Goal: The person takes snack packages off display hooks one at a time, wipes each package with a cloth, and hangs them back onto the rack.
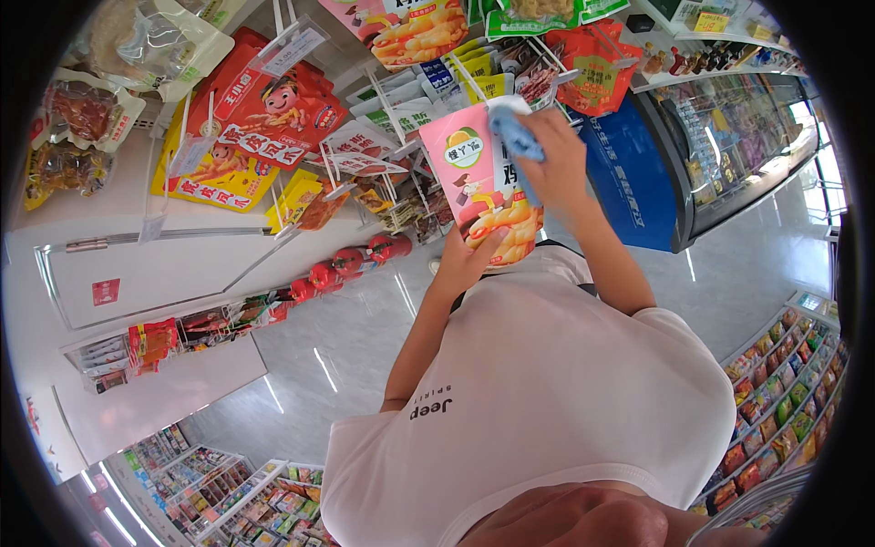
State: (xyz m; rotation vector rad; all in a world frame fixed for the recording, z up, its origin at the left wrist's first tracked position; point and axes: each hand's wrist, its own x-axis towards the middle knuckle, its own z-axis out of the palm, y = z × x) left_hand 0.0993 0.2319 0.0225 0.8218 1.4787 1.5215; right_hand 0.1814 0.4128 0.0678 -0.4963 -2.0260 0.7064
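Observation:
A pink snack pouch point(459, 179) with pictured food on its lower part is upright in front of my chest, before the hanging racks. My left hand point(472, 257) grips its bottom edge, thumb across the front. A blue cloth point(514, 140) is bunched in my right hand point(555, 158), which presses it against the upper right part of the pouch and covers some of the print. Part of the cloth hangs down along the pouch's right side. A similar pouch point(403, 31) is at the top of the view.
Red snack pouches point(273, 102) and other packets hang on metal pegs at the left. A blue-sided display chest point(625, 171) stands at the right. Fire extinguishers point(348, 261) are lined up low at the left. Stocked shelves point(779, 403) are at the lower right.

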